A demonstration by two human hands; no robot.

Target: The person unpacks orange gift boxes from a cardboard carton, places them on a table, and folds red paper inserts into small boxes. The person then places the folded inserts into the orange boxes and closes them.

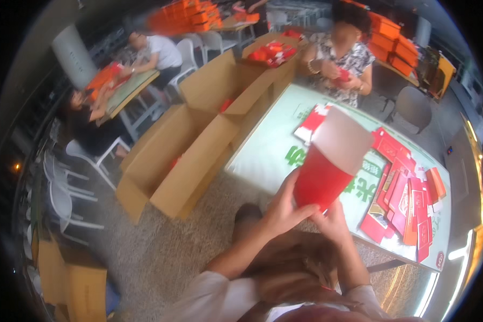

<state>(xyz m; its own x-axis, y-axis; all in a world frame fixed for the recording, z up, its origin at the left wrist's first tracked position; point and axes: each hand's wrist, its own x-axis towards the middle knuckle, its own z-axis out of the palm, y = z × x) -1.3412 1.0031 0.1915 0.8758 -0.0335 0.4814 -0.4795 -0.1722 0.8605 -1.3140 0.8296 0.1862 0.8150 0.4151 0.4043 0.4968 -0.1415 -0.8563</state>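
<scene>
Both of my hands hold a red paper packet point(322, 180) above the near edge of the white-green table point(263, 145). Its wide, pale flap stands up, away from me. My left hand point(285, 212) grips the lower left side, its thumb along the edge. At the bottom right, my right hand point(331, 221) closes on the packet, and its fingers are partly hidden. To the right, a loose heap of flat red packets point(400, 201) covers part of the tabletop. Beyond the held packet lies a small stack of red and white packets point(312, 122).
Across the table a person point(341, 64) handles a small red item. Open cardboard boxes point(198, 161) line the left side, with red items inside some. Two people sit at another table point(131, 94) farther left. Orange boxes point(394, 45) are stacked behind, near grey chairs point(413, 107).
</scene>
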